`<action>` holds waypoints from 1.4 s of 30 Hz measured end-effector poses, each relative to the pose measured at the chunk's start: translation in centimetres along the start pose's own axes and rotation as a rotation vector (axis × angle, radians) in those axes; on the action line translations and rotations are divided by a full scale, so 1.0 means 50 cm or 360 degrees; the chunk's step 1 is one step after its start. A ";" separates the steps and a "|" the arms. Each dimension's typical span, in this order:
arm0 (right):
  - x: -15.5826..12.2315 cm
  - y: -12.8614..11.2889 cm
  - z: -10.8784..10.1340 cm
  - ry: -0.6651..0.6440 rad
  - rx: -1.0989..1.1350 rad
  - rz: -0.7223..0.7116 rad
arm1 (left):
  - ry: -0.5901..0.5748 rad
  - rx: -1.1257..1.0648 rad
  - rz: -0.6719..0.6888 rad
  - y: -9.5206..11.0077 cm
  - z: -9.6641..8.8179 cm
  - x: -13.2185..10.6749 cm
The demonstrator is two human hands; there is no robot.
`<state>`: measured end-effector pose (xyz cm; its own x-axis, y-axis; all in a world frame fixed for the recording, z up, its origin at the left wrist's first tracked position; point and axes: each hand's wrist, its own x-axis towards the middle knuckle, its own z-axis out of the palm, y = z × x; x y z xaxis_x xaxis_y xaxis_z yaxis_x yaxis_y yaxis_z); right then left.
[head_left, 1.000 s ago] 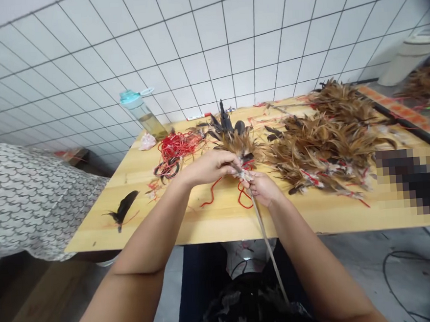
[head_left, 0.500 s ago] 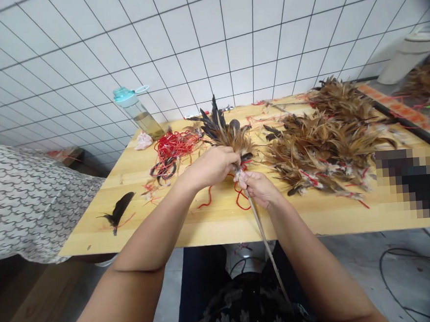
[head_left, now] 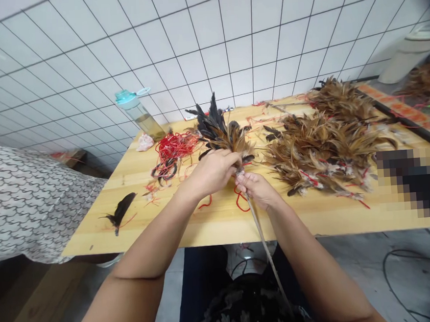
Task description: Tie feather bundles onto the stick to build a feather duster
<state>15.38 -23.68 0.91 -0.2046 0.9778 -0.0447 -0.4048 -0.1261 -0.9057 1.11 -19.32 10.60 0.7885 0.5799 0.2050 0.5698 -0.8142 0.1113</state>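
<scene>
Well, the left hand (head_left: 210, 173) was closed around the base of a tuft of brown and black feathers (head_left: 222, 133), which fanned up and away from the person, just above the pale wooden table (head_left: 219, 224). The right hand (head_left: 257, 190), touching the left, was pinched on the top of a thin wooden stick (head_left: 265, 248). The stick ran from under the tuft back over the table's near edge toward the person's lap. A loose red string (head_left: 240, 201) looped on the table beneath both hands.

To the right lay a big heap of brown feathers (head_left: 320, 144), near the tuft but apart from it. To the left sat a tangle of red cord (head_left: 173, 149), and behind that a clear water bottle with a teal cap (head_left: 140, 112). A single black feather (head_left: 121, 211) lay well apart, near the table's left edge, with a grey patterned cloth (head_left: 30, 203) beyond that edge.
</scene>
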 end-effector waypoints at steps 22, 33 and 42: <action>-0.025 -0.068 0.019 0.0196 -0.0059 -0.0102 | 0.0108 -0.1952 -0.0393 -0.040 0.152 -0.050; -0.027 -0.105 0.017 0.0461 -0.0443 -0.0206 | 0.0006 -0.2010 -0.0332 -0.042 0.110 -0.072; -0.018 -0.098 0.039 0.0530 -0.0360 -0.0167 | 0.0187 -0.2335 -0.0231 -0.024 0.136 -0.071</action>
<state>15.80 -24.25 6.22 0.1416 0.9888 -0.0477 -0.1947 -0.0194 -0.9807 -0.80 -20.22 3.15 0.6827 0.7097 0.1739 -0.1542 -0.0928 0.9837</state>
